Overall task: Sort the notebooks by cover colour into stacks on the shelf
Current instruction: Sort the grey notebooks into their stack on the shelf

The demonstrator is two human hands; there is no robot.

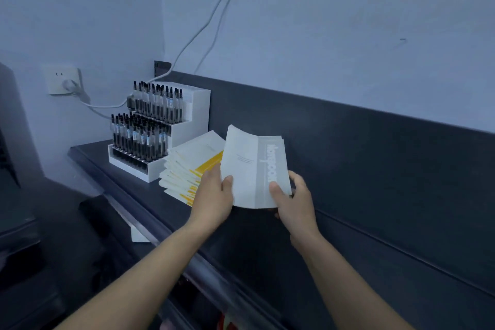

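Note:
Both hands hold a small bundle of grey-and-white notebooks (254, 166) above the dark shelf (128, 190), tilted up toward me. My left hand (214, 198) grips its lower left edge, thumb on the cover. My right hand (293, 195) grips the lower right edge over the grey band, thumb on top. To the left, partly behind my left hand, a fanned stack of white-and-yellow notebooks (190, 166) lies on the shelf.
A white stepped display rack (160, 131) full of black pens stands at the shelf's left end, touching the yellow stack. A wall socket (63, 80) with a plugged cable is behind it. The shelf's dark back panel (375, 169) runs to the right.

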